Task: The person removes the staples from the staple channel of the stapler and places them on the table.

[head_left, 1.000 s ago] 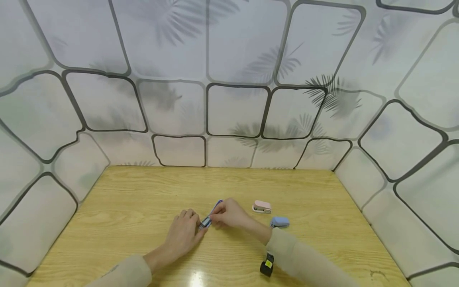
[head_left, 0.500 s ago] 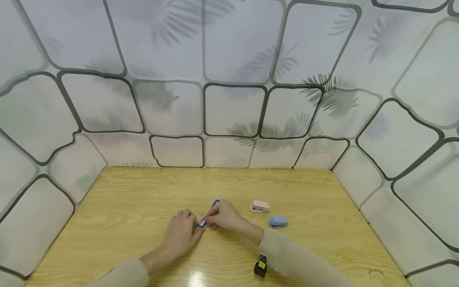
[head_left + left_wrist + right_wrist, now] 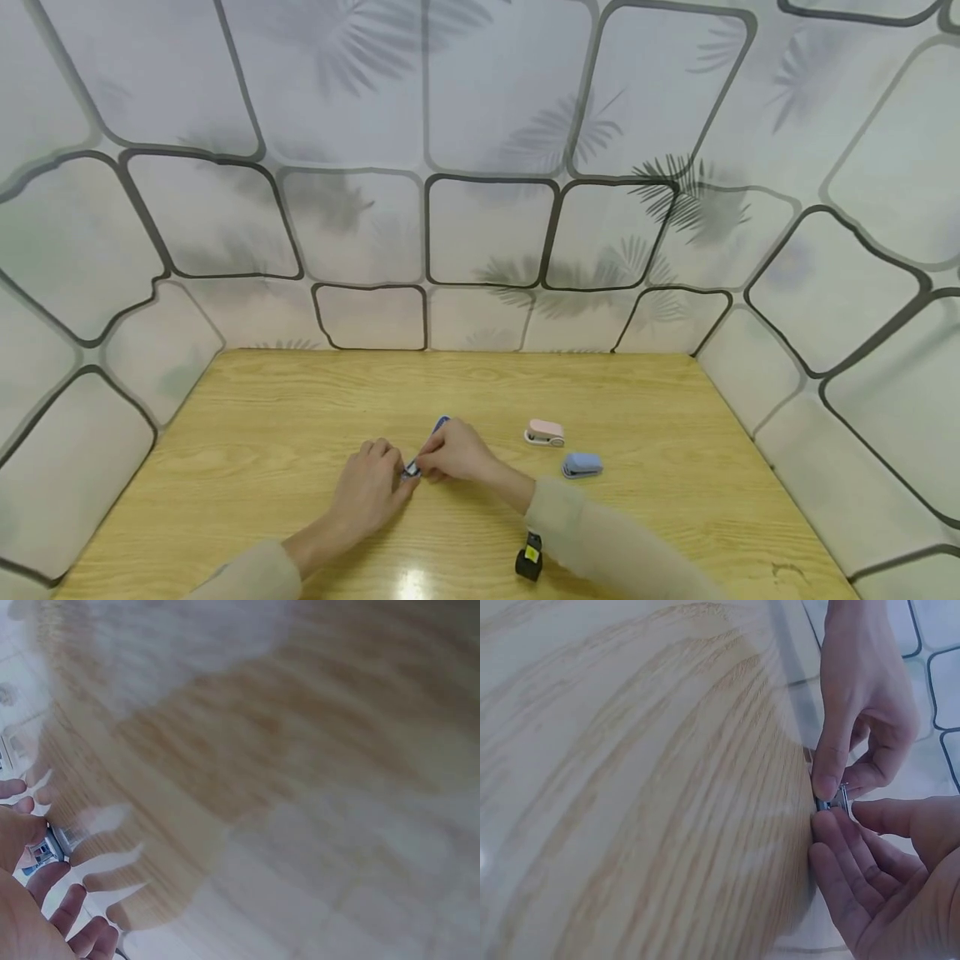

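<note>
Tabletop (image 3: 300,400); stapler (image 3: 411,469) between hands (image 3: 367,485) (image 3: 459,452)

no legible text, yellow label (image 3: 532,553) on black device (image 3: 528,568), too small to read

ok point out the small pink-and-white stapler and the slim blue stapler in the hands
Small pink-and-white stapler (image 3: 545,427), head view, on its pink top
Slim blue stapler (image 3: 438,427), head view, on its far end

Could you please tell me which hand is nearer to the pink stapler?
The right hand. In the head view, it is left of the pink stapler, apart from it; the left hand is farther left.
</note>
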